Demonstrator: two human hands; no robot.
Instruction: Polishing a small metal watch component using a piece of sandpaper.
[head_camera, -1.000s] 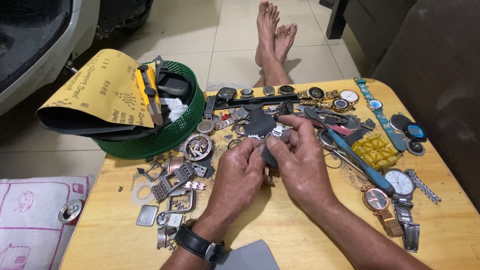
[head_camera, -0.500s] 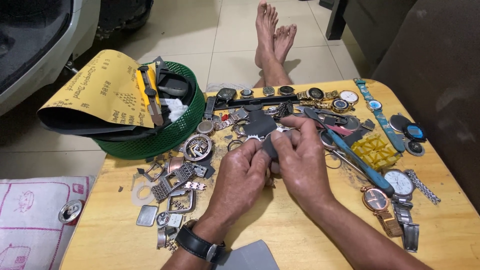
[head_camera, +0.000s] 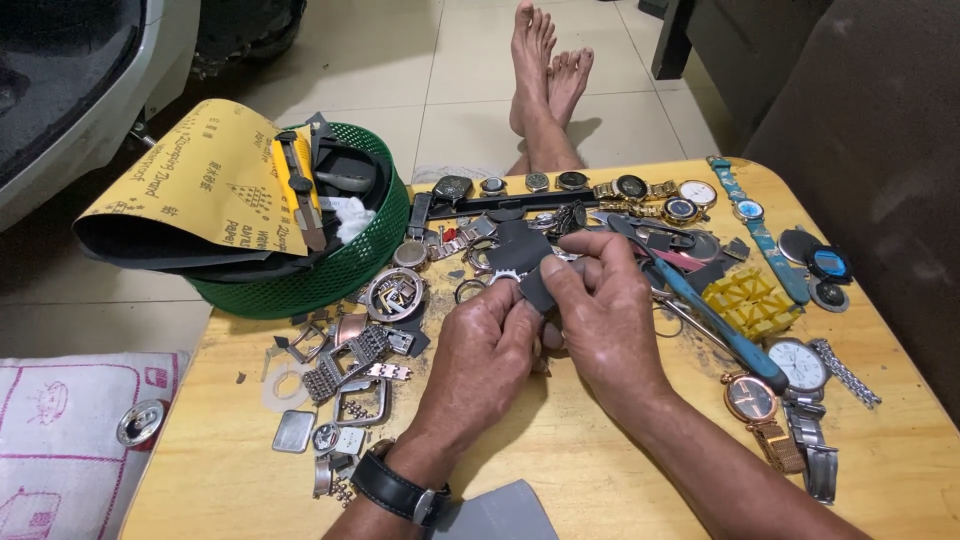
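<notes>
My left hand and my right hand meet over the middle of a low wooden table. Both pinch a small dark piece of abrasive sheet folded around something I cannot make out. A black watch is strapped on my left wrist. Just beyond my fingers lies a dark scrap with a small toothed metal ring. Loose metal watch cases and band links lie to the left of my left hand.
A green basket with yellow sandpaper and a yellow knife stands at back left. A row of watches lines the far edge. Blue-handled pliers, a yellow holder block and watches lie right. A person's bare feet rest beyond.
My hands have shifted very slightly while rubbing the dark piece between the fingers. Nothing else on the table has moved.
</notes>
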